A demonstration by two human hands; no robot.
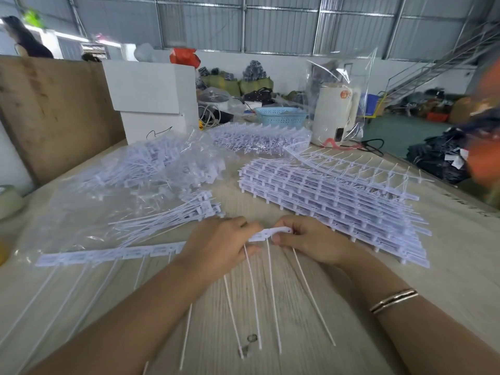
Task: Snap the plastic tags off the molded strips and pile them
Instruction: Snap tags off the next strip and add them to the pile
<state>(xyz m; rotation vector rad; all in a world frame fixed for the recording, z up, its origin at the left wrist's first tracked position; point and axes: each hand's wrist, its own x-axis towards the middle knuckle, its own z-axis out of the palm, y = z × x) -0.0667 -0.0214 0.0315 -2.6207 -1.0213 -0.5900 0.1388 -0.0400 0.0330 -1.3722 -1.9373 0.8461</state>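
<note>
1. White plastic runs through both hands: a molded strip (pixel 113 253) lies across the wooden table (pixel 446 255) at 9 o'clock from the hands, its thin tails pointing toward the viewer.
2. Left hand (pixel 219 244) grips the strip's right end, fingers curled over it, thumb underneath.
3. Right hand (pixel 311 239) pinches the end tag (pixel 281 230), which sits tilted up between the 2 hands; the hands are nearly touching.
4. Loose tags (pixel 173 215) lie piled at 11 o'clock from the hands, heads to the right and tails fanned left, resting on a clear plastic bag (pixel 81 212) spread flat on the table.
5. That bag also holds a heap of white tags farther back at 10 o'clock, seen through the film.
6. A stack of whole strips (pixel 338 201) sits at 2 o'clock, just beside the right hand, with 1 single strip (pixel 359 166) lying along its far edge.
7. Another heap of strips (pixel 259 136) rests at 12 o'clock, farther back.
8. Behind it stands a blue basket (pixel 281 117); what is in it cannot be made out.
9. A white box (pixel 151 98) stands at 11 o'clock, and a white appliance (pixel 335 112) inside a clear bag stands at 1 o'clock.
10. A small metal ring (pixel 250 342) lies near the table's front edge.
11. The right wrist wears a bracelet (pixel 393 300).
</note>
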